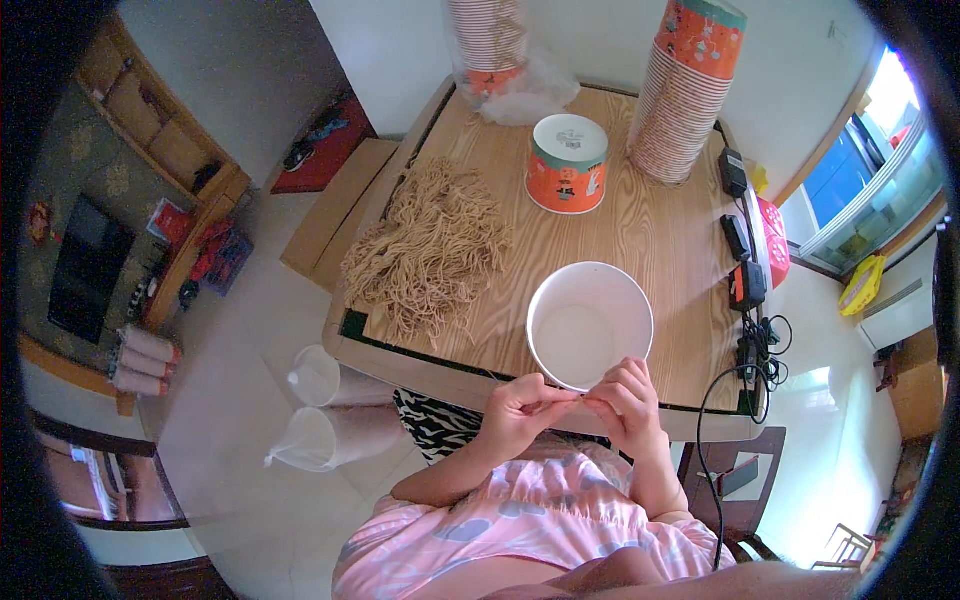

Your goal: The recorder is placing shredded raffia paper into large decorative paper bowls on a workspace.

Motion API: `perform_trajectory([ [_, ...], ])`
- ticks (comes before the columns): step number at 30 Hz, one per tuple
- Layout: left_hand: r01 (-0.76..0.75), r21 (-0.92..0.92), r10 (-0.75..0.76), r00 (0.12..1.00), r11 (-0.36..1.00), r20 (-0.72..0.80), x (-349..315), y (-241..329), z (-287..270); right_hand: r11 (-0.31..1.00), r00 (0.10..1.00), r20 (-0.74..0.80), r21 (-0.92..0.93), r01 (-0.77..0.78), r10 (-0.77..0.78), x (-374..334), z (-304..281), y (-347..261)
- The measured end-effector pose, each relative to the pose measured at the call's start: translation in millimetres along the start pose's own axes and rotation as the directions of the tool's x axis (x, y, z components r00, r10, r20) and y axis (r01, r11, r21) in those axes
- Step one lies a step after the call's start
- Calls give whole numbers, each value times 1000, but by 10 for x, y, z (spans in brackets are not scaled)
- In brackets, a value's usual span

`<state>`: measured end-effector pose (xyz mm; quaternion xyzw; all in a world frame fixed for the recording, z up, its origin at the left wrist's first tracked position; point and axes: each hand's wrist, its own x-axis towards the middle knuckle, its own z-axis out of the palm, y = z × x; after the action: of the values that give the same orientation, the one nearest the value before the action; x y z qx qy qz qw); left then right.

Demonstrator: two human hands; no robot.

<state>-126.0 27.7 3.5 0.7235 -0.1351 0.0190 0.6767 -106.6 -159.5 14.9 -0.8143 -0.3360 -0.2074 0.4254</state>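
My left hand (pixel 522 412) and my right hand (pixel 624 398) meet at the table's front edge, fingers pinched together. Between the fingertips is something small and thin that I cannot make out. Just beyond them a white paper tub (pixel 552 318) stands with its mouth facing up, and the right fingers are close to its near rim. The inside of the tub shows only its white wall and bottom. To the left lies a loose heap of beige cords (pixel 430 235). Farther back an orange paper tub (pixel 566 185) rests upside down, its white base up.
On the wooden table (pixel 640 235), a tall stack of tubs (pixel 680 110) leans at the back right and a bagged stack (pixel 490 55) stands back left. Black adapters (pixel 745 285) and cables line the right edge. Wrapped white stacks (pixel 340 435) lie on the floor at left.
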Motion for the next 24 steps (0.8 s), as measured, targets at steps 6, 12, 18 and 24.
perform_trajectory([
  [6, -167, 78, 169, 985, 983, -32, 17, -68, 44, 1000, 999, 22, -9, -30, 30, -7, 41, 23],
  [12, -100, 111, 103, 994, 989, -19, 23, -22, 71, 998, 998, 17, -14, -63, 64, 2, 85, 37],
  [18, -161, 269, 182, 982, 950, -56, 333, 59, 48, 945, 954, -114, -148, -291, 276, 324, -224, 315],
  [24, -156, 509, 174, 985, 847, 12, 867, -6, 61, 813, 813, -13, -9, -583, 583, 430, -125, 820],
])
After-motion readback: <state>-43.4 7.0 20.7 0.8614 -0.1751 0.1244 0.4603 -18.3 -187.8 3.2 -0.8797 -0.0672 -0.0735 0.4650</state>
